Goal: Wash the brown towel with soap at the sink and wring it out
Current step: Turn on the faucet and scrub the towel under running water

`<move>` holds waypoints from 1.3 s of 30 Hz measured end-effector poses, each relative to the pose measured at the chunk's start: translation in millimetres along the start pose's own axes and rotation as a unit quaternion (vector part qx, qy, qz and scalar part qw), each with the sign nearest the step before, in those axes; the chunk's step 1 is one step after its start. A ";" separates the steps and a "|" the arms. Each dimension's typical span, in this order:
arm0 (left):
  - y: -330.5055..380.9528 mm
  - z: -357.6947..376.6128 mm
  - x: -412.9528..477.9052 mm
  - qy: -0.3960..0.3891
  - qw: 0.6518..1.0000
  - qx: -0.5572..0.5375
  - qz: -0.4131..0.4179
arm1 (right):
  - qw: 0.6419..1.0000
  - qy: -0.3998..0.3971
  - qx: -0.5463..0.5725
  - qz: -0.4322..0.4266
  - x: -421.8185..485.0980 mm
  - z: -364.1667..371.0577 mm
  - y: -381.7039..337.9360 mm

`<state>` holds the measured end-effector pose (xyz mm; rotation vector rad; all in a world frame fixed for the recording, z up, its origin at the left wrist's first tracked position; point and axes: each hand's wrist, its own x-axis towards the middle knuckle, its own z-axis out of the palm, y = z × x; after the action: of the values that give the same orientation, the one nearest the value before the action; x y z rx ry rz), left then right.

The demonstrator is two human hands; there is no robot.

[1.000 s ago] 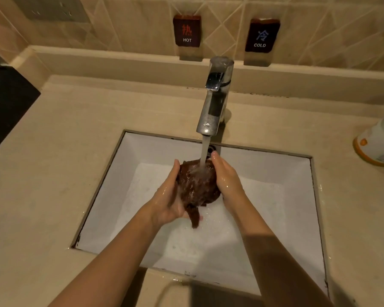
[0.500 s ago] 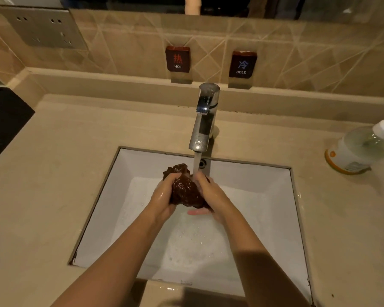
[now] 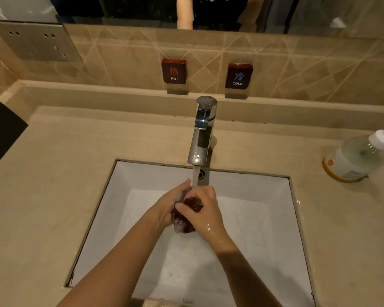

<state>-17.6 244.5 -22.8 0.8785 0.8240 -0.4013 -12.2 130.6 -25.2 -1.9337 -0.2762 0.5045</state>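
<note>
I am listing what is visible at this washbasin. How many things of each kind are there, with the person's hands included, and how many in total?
Hands: 2, left hand and right hand
Brown towel: 1
Sink: 1
Tap: 1
Pump bottle: 1
Wall signs: 2, HOT sign and COLD sign
Socket plate: 1
Total: 9
</note>
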 end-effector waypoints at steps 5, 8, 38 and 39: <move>-29.8 14.8 1.6 0.130 0.985 -0.011 0.109 | 0.984 0.123 0.064 0.113 32.5 1.0 7.5; -34.7 7.5 8.7 0.165 0.977 -0.001 0.132 | 0.988 0.107 0.070 0.088 31.4 0.7 14.2; -27.0 4.0 2.1 0.077 0.988 -0.107 0.084 | 0.983 0.137 0.098 0.072 27.2 3.8 -2.3; -26.1 1.7 0.2 0.065 0.989 -0.109 0.080 | 0.979 0.124 0.137 0.085 22.7 2.1 -6.7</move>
<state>-32.8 227.7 -35.8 0.7655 0.8922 -0.1096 7.1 144.4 -24.8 -1.7337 0.1155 0.3838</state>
